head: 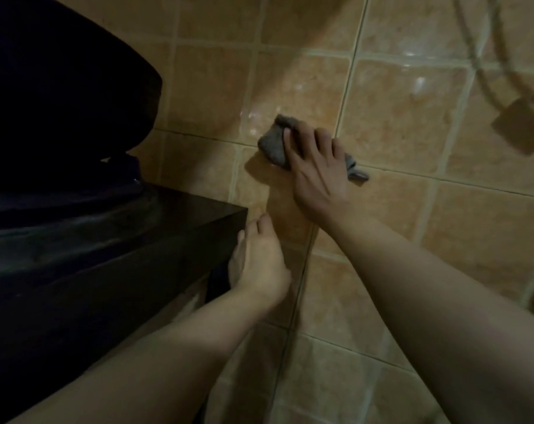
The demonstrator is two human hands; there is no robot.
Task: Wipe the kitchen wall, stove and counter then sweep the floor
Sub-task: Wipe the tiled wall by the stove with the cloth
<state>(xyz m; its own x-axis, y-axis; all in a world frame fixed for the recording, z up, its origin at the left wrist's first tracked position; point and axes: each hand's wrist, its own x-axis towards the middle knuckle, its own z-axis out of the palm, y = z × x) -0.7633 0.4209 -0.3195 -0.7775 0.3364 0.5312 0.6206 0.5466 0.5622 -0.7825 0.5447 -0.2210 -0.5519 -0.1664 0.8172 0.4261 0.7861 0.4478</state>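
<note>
Here the tiled wall (397, 117) fills the frame, a dark table (106, 255) at lower left. At centre the right hand (317, 175) presses a grey cloth (273, 145) flat-fingered against the wall; the left hand (259, 264), fingers straight, touches the table's corner.

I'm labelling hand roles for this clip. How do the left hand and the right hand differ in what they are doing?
The right hand lies with spread fingers on a grey cloth, pressing it to the tiled wall; the left hand holds no cloth. The right hand is higher up the wall; the left hand sits lower, at the corner of the dark counter. Both are bare, with bare forearms.
</note>
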